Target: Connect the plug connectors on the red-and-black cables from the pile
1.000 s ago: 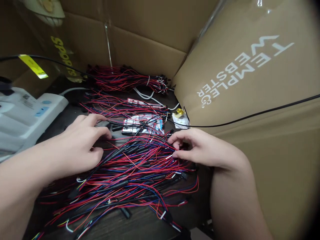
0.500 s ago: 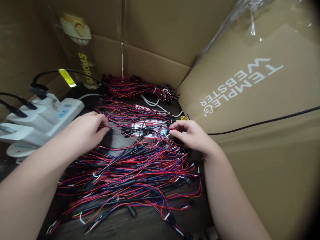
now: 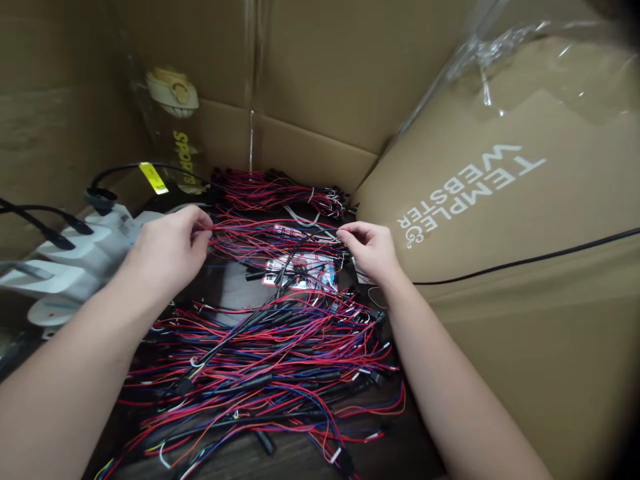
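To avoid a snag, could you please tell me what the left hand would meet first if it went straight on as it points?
Besides the wires it holds, the left hand would probably meet the right hand first, though it might brush the middle wire bundle; depth is unclear.

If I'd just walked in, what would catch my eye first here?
Probably the big tangle of red, blue and black wires spread over the dark table, with two bare hands stretching a few strands above the smaller bunches behind it. Next, the large cardboard sheet on the right, its white lettering upside down.
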Demonstrator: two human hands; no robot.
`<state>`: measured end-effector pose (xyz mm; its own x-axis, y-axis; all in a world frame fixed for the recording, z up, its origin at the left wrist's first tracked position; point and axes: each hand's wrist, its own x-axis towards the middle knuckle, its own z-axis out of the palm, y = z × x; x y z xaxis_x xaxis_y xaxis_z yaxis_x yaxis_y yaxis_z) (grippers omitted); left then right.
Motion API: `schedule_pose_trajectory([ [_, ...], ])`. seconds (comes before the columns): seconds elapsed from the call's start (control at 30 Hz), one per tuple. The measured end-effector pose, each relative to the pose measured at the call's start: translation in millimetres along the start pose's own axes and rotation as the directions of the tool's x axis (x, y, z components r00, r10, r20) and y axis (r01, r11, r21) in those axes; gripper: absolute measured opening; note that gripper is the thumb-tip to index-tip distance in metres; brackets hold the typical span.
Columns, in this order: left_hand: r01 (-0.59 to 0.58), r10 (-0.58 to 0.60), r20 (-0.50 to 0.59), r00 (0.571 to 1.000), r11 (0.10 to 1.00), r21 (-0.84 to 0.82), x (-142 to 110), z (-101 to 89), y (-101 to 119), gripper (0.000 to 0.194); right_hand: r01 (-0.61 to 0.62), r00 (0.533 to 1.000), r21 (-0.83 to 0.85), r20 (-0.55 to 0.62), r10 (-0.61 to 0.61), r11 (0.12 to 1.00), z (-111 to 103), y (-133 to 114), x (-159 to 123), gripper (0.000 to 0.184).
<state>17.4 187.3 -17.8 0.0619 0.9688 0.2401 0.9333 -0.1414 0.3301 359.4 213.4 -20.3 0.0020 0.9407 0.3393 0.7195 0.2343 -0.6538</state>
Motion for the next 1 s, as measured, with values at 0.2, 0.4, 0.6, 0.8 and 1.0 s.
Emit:
schedule_pose_trajectory([
  [0.2, 0.022, -0.022, -0.003, 1.000, 0.994, 0.109, 9.4, 14.4, -19.6, 0.036, -0.053, 0.999, -0.233, -0.019, 0.050, 0.971, 13.8, 22.5, 33.5, 0.025],
  [0.4, -0.169, 0.168, 0.016, 0.986, 0.977, 0.130, 1.1, 34.1, -20.6, 0.038, -0.018, 0.998, -0.439, 0.045, 0.042, 0.898, 2.3, 8.8, 22.1, 0.029],
  [0.6, -0.207, 0.188, 0.112, 0.976, 0.960, 0.187, -6.5, 37.3, -16.2, 0.042, 0.121, 0.907, -0.365, 0.419, 0.048, 0.923, -17.0, -34.4, -11.3, 0.026],
  [0.8, -0.274, 0.266, 0.069, 0.961, 0.949, 0.158, -18.8, 27.5, -1.6, 0.044, 0.058, 0.715, -0.335, 0.672, 0.195, 0.940, -14.3, -30.1, -19.4, 0.034],
  [1.0, -0.383, 0.382, 0.026, 0.924, 0.916, 0.121, -30.0, 35.2, 7.6, 0.039, -0.033, 0.649, -0.279, 0.724, 0.233, 0.960, -13.3, -16.0, -14.6, 0.017],
])
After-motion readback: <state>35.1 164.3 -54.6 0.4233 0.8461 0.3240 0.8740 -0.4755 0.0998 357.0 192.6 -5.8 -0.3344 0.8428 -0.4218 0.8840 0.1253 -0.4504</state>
